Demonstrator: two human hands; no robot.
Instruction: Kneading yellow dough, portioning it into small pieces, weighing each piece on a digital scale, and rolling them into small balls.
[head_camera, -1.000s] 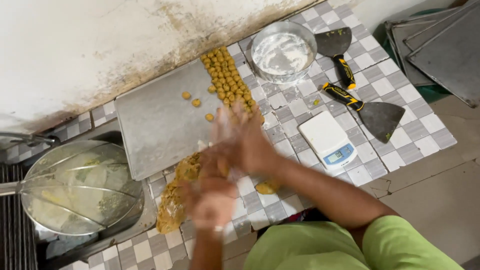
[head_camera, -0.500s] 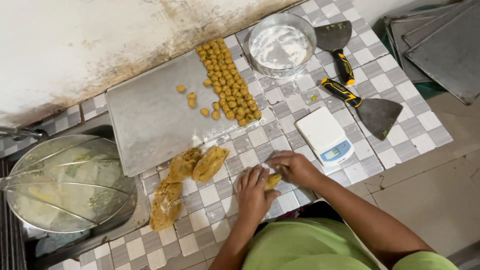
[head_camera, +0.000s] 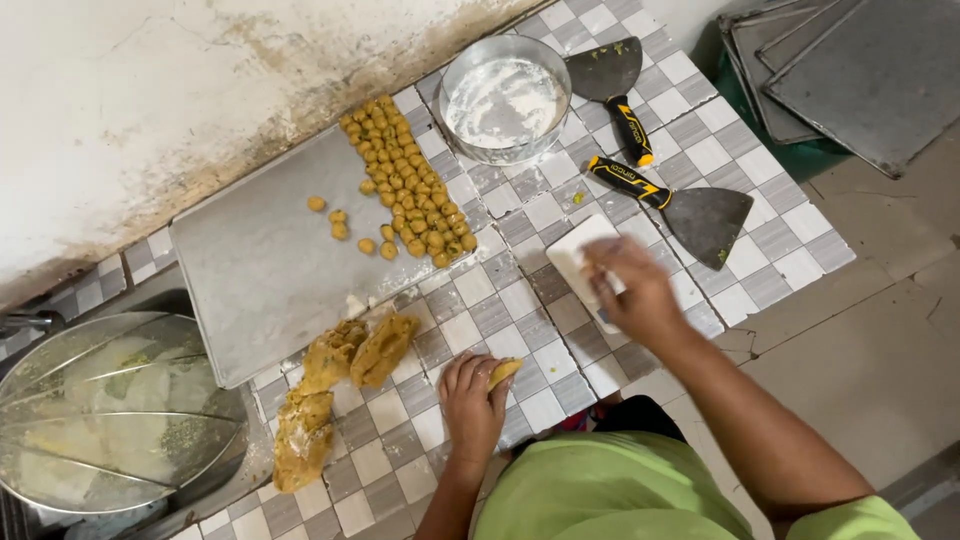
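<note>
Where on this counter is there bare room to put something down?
Bare: the tray's left part, away from the dough balls, and the tiles between tray, scale and left hand. Crowded: the top right, with the flour bowl and two scrapers, and near the dough lumps.

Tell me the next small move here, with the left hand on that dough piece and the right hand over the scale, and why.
Probably lift the dough piece onto the white scale. The left hand already pinches it on the tiles, the right hand rests on the scale, and the tray holds evenly sized balls.
</note>
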